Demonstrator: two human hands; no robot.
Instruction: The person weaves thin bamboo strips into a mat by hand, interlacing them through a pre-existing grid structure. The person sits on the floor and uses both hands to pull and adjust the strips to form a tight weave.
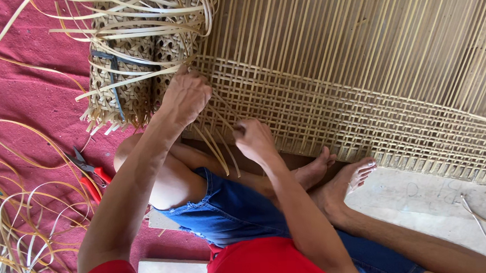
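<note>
I count two hands, left hand [187, 95] and right hand [254, 140], near centre; one woven cane panel [337, 108] toward two o'clock; one rolled cane webbing bundle [129, 65] at eleven o'clock; one red-handled cutter [89, 175] at nine o'clock; two bare feet [335, 173]; loose cane strips [18, 223] too many to count.

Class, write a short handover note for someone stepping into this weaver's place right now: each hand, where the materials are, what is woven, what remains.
Left hand: pressed on the woven mat at its left edge, beside the rolled cane webbing.
Right hand: pinching loose cane strips at the mat's near edge.
Done: a grid-woven band runs across the mat.
Left: the long upright strands beyond the band are unwoven.
Red-handled cutters lie on the red cloth; spare cane strands are piled nearby.
</note>
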